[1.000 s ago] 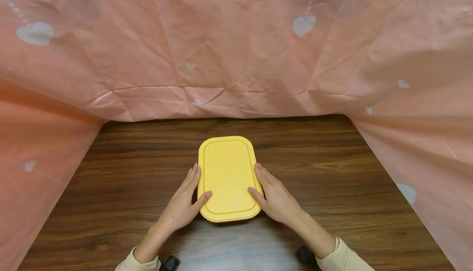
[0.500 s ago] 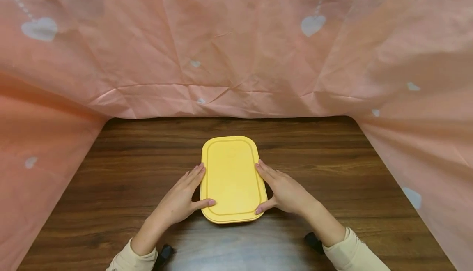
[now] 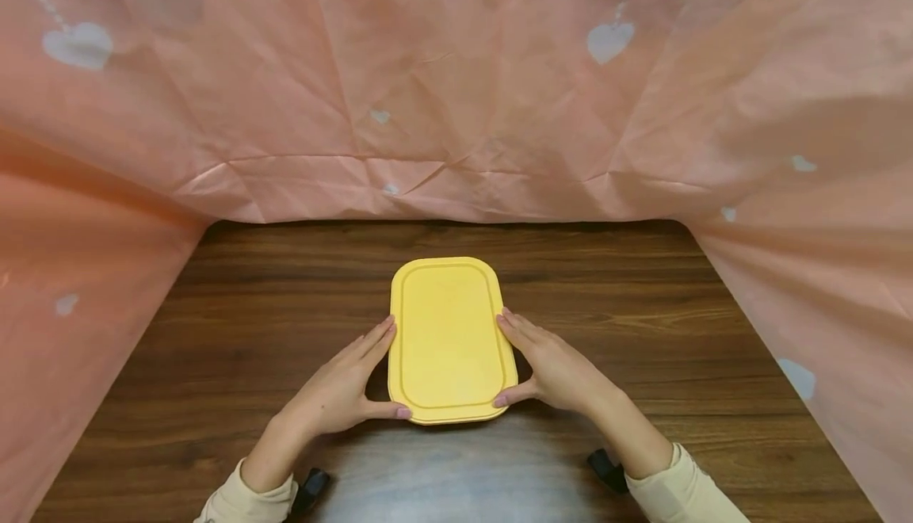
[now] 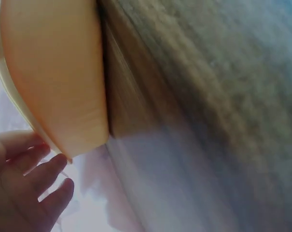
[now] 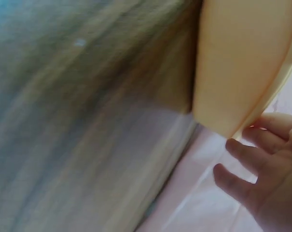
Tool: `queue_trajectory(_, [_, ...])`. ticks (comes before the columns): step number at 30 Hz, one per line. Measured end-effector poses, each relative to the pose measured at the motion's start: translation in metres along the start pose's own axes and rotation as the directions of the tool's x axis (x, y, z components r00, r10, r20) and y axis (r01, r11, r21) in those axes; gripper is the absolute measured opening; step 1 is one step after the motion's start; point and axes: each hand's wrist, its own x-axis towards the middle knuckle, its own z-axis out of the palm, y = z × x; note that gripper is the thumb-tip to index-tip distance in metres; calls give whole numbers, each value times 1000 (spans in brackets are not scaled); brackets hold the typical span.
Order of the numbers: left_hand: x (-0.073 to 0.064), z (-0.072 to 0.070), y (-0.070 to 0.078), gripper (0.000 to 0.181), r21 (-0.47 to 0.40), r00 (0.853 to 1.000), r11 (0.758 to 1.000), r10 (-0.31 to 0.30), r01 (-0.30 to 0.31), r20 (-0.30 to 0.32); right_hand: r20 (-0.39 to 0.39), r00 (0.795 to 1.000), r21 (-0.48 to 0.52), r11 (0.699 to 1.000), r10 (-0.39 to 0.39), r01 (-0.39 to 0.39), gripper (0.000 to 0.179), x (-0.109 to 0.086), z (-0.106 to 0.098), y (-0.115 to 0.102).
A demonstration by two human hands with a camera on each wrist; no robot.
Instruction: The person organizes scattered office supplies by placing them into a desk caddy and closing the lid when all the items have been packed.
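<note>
A yellow rectangular box with rounded corners and a grooved lid [image 3: 452, 341] stands on the dark wooden table. Its smooth side wall [image 4: 54, 77] shows below the lid's rim in the left wrist view. Along the left edge lie the nearly straight fingers of my left hand [image 3: 341, 384], its thumb spread to the near left corner. My right hand [image 3: 558, 368] mirrors it, fingertips at the right edge and thumb on the near right corner. In the right wrist view, fingertips [image 5: 251, 134] touch the lid's rim while the lower fingers stand free of the wall.
Wood-grain tabletop [image 3: 285, 293] surrounds the box. Pink cloth [image 3: 456, 87] printed with white hearts hangs behind the table and along both sides. Black wrist gear [image 3: 311, 490] shows beneath the left forearm, with similar gear [image 3: 606, 469] beneath the right.
Both thumbs have slid toward the near corners of the lid, spreading away from the fingers. The box shows little movement on the table, and the head view has shifted slightly.
</note>
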Motion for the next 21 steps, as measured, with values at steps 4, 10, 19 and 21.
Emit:
queue_trajectory(4, [3,-2,7,119,23,1000,1000,-2,2,14,17,1000,-4,1000,23,-22,116,-2,-3,-4])
queue_trajectory(10, [4,-7,9,118,23,999,1000,-9,8,45,42,997,22,998,58,-58,113,-4,-3,-5])
queue_trajectory(19, [-1,8,6,108,-46,999,998,-33,33,-14,-38,998,-34,998,52,-53,99,-5,11,-8])
queue_trajectory(21, [0,13,7,99,-50,998,998,-47,45,-49,-78,995,-18,998,66,-67,89,-5,15,-10])
